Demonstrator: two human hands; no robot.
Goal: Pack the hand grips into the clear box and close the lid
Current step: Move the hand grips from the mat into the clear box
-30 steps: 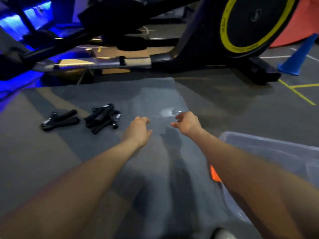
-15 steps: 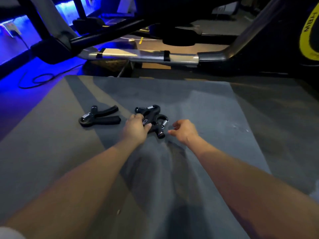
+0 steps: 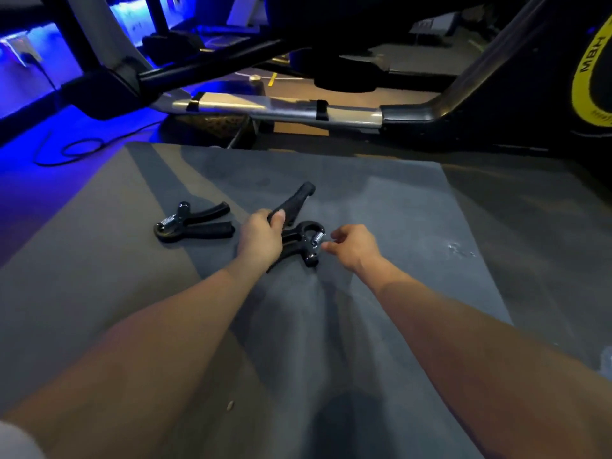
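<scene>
Three hand grips lie within reach on a grey mat (image 3: 381, 200) as a person starts gathering them. The left hand (image 3: 260, 238) is clenched around the handle of one raised hand grip (image 3: 293, 202), whose free end points up and away toward the mat's far edge. The right hand (image 3: 352, 245) is loosely curled and grasps nothing; its fingertips (image 3: 326, 246) sit just beside, perhaps touching, the spring end of a second hand grip (image 3: 303, 241), which rests on the mat between the two hands and partly under the left one. A third hand grip (image 3: 192, 223) lies alone nearer the mat's left edge, apart from both hands.

Done well, this step probably means pinching the second piece by its solid hinge or a handle, not the spring, and lifting it clear of the raised one so the two do not snag. Taking the third on a separate pass looks safer than overloading either hand.

No clear box or lid appears in view, so packing and closing are not yet begun. Beyond the far edge stands the dark frame of an exercise machine (image 3: 347, 111), with blue light along the floor to the left.
</scene>
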